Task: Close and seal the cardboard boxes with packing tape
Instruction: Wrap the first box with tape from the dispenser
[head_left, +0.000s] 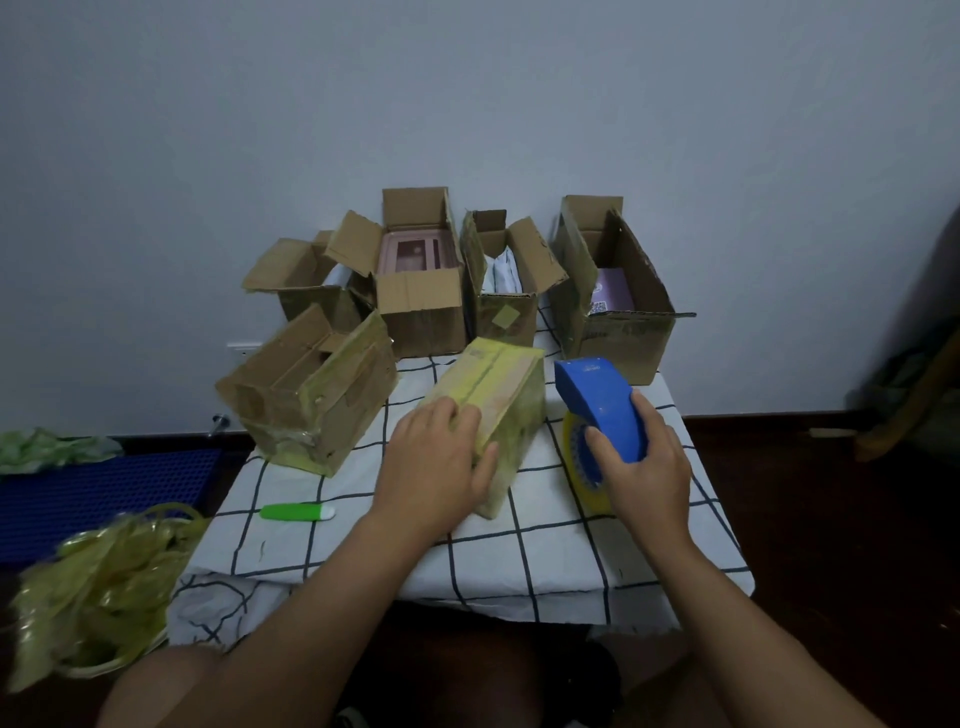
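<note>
**Cardboard box under the left hand: handling and grip points**

Cardboard box (488, 410), closed and already wrapped in yellowish tape, lies near the front middle of the checked tablecloth (545, 551). The left hand (441, 457) rests on its near end, fingers curled over the top edge and thumb against the right side face, gripping it. The right hand (644, 467) is wrapped around the handle of the blue tape dispenser (597, 400), which stands just beside the box on its right; the yellow tape roll (582, 473) sits below the handle.

Handling judgement:
- The box is small and probably light; one hand should steady it.
- Corrugated walls are stiff along edges and corners but give at panel centres. Press at the corners, not mid-panel.
- Taped faces look glossy and are likely slippery. Hold across an edge rather than on a flat face.
- Loose tape clings to itself; keep the dispenser's strip taut.

Another taped box (311, 395) lies to the left. Four open boxes (421, 291) stand in a row at the back, flaps up, contents visible, not yet sealed. Take these by the lower walls; raised flaps fold under load. A green-handled tool (296, 512) lies at the near left.
</note>
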